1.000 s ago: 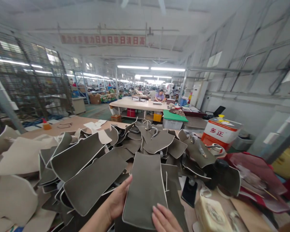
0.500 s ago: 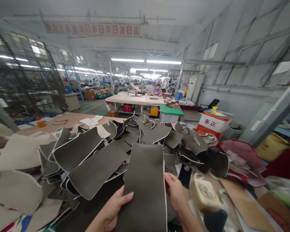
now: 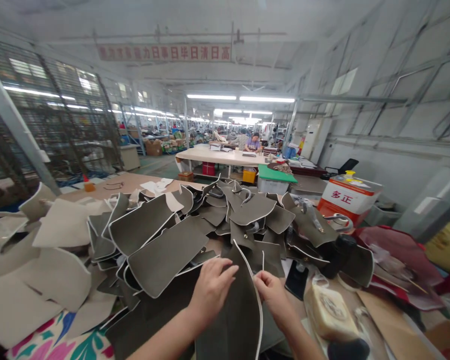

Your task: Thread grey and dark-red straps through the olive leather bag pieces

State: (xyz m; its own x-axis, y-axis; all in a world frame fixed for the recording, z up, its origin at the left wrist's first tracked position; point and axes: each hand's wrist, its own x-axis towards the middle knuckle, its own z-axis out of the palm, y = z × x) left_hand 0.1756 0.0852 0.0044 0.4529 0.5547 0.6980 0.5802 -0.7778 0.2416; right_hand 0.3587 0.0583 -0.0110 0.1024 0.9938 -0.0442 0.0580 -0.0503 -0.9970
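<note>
Because the dark panel (image 3: 238,320) bows so readily between the two hands, low in front of the person, I take it for a light, bendy sheet, springy rather than limp. Its smooth face may slip a little under a flat palm, so I judge the white-lined edge the surer place to take hold, with a soft pinch that leaves no crease or scuff. The right hand (image 3: 277,300) has just that, thumb and fingers closed on the edge; the left hand (image 3: 212,285) lies across the panel's face, fingers loosely curled and parted, and whether they touch it I can't tell. To the near right, a yellowish block (image 3: 332,314) and a black phone (image 3: 297,280) leave the right elbow little room. Just beyond the hands, a heap of dark pieces (image 3: 168,255) crowds in, overlapping and likely to snag a raised corner, with pale pieces (image 3: 62,222) to the left. Farther back, the tabletop (image 3: 133,181) carries an orange bottle (image 3: 88,186) and spectacles (image 3: 113,186), while a red-and-white tin (image 3: 343,197) stands at the right. Well beyond, a co-worker (image 3: 252,145) in purple sits at another long table (image 3: 206,154).
</note>
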